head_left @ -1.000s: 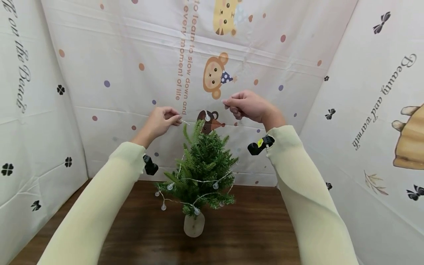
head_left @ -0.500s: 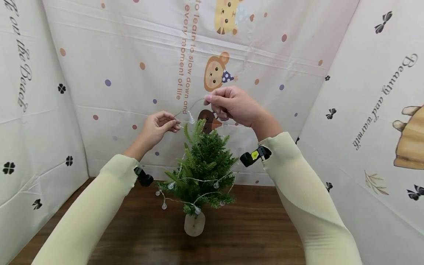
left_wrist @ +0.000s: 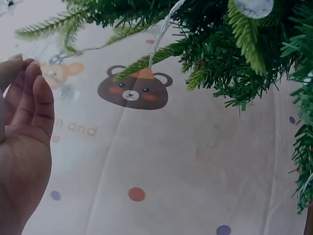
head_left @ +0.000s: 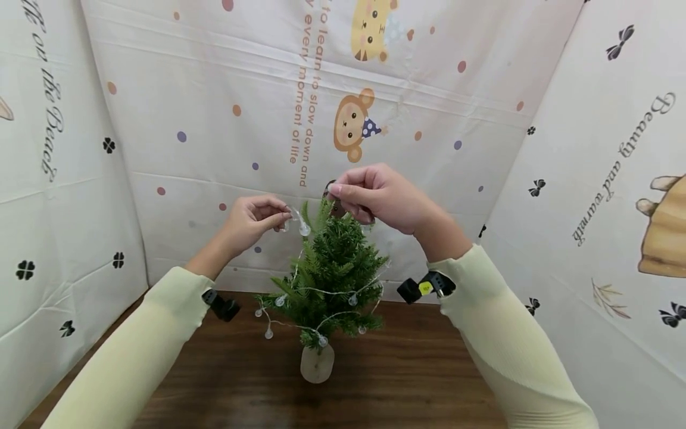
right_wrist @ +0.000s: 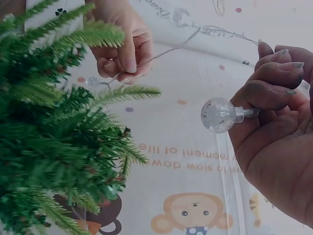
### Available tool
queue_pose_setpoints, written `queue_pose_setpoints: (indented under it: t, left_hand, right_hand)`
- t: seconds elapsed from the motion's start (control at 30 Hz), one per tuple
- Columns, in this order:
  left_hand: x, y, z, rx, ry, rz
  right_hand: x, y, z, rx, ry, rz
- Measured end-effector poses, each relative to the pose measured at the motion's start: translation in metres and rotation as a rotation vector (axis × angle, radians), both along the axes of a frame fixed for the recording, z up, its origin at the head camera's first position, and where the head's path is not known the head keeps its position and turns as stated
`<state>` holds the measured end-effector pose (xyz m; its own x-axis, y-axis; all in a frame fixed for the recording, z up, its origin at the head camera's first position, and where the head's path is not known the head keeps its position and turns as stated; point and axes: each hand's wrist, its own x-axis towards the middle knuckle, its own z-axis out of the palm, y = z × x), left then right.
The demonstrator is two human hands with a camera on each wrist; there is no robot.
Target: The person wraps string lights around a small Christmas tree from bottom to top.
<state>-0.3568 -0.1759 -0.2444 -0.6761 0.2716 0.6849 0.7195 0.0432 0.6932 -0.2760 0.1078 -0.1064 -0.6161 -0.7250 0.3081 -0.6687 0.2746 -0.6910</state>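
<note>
A small green artificial Christmas tree point(head_left: 343, 256) stands upright, with a string of clear bulb lights draped around its middle and lower branches. Left of the treetop, my left hand point(head_left: 252, 220) pinches the thin light wire point(right_wrist: 171, 49) between thumb and fingers. A round bulb point(head_left: 305, 229) hangs just beside those fingertips. My right hand point(head_left: 377, 193) grips the same wire above the tip, thumb against the index finger. In the right wrist view another clear bulb point(right_wrist: 217, 115) sticks out from under its curled fingers. The left wrist view shows only part of my left hand point(left_wrist: 27, 147).
The tree's pale rounded base point(head_left: 317, 364) rests on a dark wooden table point(head_left: 402, 375). White printed fabric point(head_left: 198, 161) encloses the back and both sides. Black wrist cameras point(head_left: 221, 305) sit at both cuffs.
My right hand has come left and then down toward the treetop. My left hand has lowered and shifted slightly left. The bulb between the hands has dropped to the left.
</note>
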Motion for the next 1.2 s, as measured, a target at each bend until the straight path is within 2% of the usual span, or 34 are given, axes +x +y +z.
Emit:
queue_pose_setpoints:
  t: [0.3,0.67,0.9,1.03,1.2]
  left_hand:
    - [0.025,0.004,-0.002,-0.148,0.04,0.013]
    - [0.039,0.025,0.004,-0.241,0.239,-0.015]
    - [0.045,0.032,0.006,-0.367,0.373,0.065]
    - [0.048,0.032,0.01,-0.438,0.417,0.093]
    - [0.057,0.039,0.015,-0.456,0.501,0.131]
  right_hand:
    - [0.016,0.038,-0.023,-0.045,0.045,-0.031]
    - [0.022,0.093,-0.052,-0.065,0.1,-0.098]
    - [0.018,0.117,-0.07,-0.074,0.065,-0.115]
    - [0.014,0.124,-0.077,-0.058,0.055,-0.118]
    - [0.009,0.126,-0.082,-0.046,0.057,-0.138]
